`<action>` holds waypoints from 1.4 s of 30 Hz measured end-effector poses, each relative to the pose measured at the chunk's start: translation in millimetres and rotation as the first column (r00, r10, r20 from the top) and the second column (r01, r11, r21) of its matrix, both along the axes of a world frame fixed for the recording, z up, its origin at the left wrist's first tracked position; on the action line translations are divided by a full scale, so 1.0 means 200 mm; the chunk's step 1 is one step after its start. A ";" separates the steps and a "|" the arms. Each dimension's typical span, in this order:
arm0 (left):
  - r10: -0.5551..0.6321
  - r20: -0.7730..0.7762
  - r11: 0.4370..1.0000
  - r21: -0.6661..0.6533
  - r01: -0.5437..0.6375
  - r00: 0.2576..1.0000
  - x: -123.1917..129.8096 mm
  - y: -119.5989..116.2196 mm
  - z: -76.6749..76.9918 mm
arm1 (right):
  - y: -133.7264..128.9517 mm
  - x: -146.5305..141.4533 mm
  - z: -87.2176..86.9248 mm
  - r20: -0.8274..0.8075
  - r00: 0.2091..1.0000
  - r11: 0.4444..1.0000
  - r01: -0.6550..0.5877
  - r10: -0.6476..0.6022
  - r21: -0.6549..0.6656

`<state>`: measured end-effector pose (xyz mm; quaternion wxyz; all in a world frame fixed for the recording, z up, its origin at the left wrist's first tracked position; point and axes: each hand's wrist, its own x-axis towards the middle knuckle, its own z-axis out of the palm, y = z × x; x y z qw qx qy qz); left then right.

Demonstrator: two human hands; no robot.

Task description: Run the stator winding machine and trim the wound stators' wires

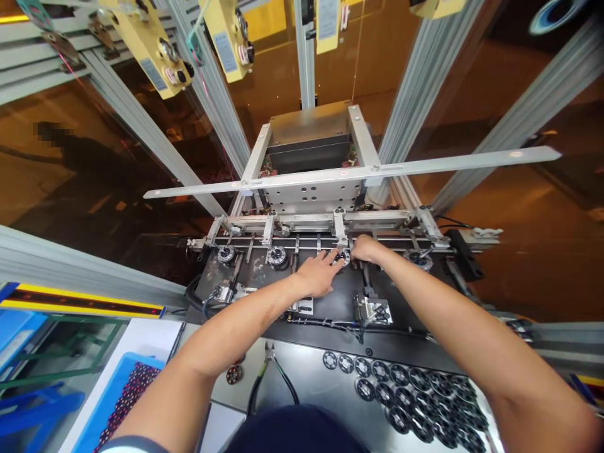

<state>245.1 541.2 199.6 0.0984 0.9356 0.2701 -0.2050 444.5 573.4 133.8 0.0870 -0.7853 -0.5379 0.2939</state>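
While both your hands are working at the centre of the frame, the handled round part (347, 257) is sitting on the black machine bed (336, 304), third from the left in its row. Your left hand (317, 275) is lying with its fingers extended over that part; whether they are gripping it or merely resting on it, you cannot tell from this view. Your right hand (365, 249) is curling its fingers just to the right of the part; its fingertips are hiding, so you cannot tell what, if anything, they are grasping.

As to progress, four positions along the bed are already carrying round parts, and the third is probably awaiting completion, since both your hands are occupying it. Much seems to be remaining: a batch of loose black rings (381, 370) is lying at the lower right, apparently untouched by either hand.

By count, you are facing four round parts on the bed, one pair of cutters (269, 356) at the lower centre, one blue tray (88, 423) at the lower left, and four yellow units (228, 41) along the top. The loose rings are numbering at least fifteen, their overlap preventing an exact count.
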 end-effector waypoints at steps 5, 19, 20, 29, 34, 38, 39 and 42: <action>0.000 -0.043 0.999 -0.033 -0.002 0.999 0.01 0.00 0.04 | -0.08 0.04 0.05 -0.132 0.988 0.996 0.082 -0.084 -0.016; 0.009 -0.032 0.999 -0.044 -0.011 0.999 -0.01 0.02 0.07 | -0.32 -0.12 0.19 -0.202 0.979 0.986 0.059 -0.026 0.157; 0.016 -0.012 0.999 -0.036 -0.016 1.000 -0.03 0.00 0.09 | -0.41 -0.11 0.25 -0.164 0.987 0.980 0.035 -0.002 0.198; -0.111 0.260 0.994 0.020 0.110 0.959 0.28 -0.15 0.17 | -0.78 0.53 0.44 0.232 0.964 0.981 0.095 -0.133 0.168; -0.249 0.217 0.968 0.032 0.248 0.944 0.59 -0.17 0.06 | -0.58 0.62 0.28 0.167 0.986 1.000 -0.017 0.019 -0.011; -0.276 0.172 0.961 0.045 0.272 0.946 0.68 -0.18 -0.03 | -0.57 0.68 0.22 0.153 0.988 0.997 -0.014 0.025 -0.076; -0.277 0.164 0.961 0.046 0.273 0.947 0.70 -0.18 -0.04 | -0.57 0.70 0.21 0.156 0.988 0.996 -0.003 0.018 -0.094; -0.274 0.139 0.962 0.042 0.270 0.952 0.72 -0.18 -0.07 | -0.53 0.75 0.18 0.154 0.988 0.989 0.027 -0.004 -0.148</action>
